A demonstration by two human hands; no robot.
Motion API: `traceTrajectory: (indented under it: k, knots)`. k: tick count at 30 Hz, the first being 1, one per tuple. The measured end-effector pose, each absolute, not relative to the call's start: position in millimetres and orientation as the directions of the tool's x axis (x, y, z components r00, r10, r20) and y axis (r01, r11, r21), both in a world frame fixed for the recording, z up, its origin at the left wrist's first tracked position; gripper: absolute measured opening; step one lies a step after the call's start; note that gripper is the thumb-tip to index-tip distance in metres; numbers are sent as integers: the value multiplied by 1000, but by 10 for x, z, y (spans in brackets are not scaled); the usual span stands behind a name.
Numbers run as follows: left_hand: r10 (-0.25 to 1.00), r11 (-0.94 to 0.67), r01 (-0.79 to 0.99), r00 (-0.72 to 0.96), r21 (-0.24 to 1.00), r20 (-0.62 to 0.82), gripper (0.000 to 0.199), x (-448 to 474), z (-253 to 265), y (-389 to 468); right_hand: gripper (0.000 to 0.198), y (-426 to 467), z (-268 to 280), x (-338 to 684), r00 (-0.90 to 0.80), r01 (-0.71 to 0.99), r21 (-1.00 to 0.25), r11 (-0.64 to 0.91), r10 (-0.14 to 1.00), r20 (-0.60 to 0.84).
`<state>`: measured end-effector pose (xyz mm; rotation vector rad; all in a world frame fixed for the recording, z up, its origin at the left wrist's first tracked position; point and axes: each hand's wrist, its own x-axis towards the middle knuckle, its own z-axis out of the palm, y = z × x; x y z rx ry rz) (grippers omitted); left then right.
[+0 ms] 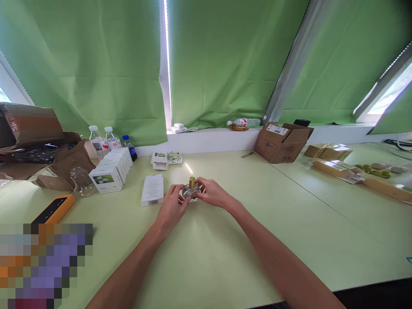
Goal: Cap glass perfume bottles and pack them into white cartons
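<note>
Between my two hands stands a round clear glass perfume bottle [191, 191] with a gold neck on top. My left hand [174, 204] closes on its left side, thumb in front. From the right, my right hand [210, 193] grips the glass with thumb and fingers. The bottle is upright, at or just above the table; its base is partly hidden by fingers. Left of my left hand lies a white printed box [153, 189] with a barcode. Farther back, a small open white box [159, 160] sits beside another round glass bottle [173, 157].
A row of white boxes [111, 171] stands at the left, near plastic bottles [98, 141] and open cardboard [41, 150]. An orange power strip [54, 209] lies nearer. A brown carton [280, 143] stands back right, with wrapped packages [334, 168] beyond. A seam crosses the table [225, 262].
</note>
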<state>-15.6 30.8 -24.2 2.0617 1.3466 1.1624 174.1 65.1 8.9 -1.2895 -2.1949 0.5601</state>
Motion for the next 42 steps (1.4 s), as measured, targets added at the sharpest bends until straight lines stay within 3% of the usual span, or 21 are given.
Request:
traceTrajectory:
  k: [12,18,35,42]
  knots:
    - [914,-386,662,184,642,361,34,-152,-218,262,24,671,79,1792,-382,729,-499,468,884,271]
    - [893,-431,673,221,601,392,28,-142,-205,248,23,695,79,1810,-350,773,-454,444,894,279]
    - [907,-411,709,255,573,335,28,-161,-199,244,38,849,-45,1958,-216,812,-463,355,920,327]
    - [901,-402,752,223,522,373,28,-213,-117,239,38,830,12,1938,-125,797,-480,367,877,464]
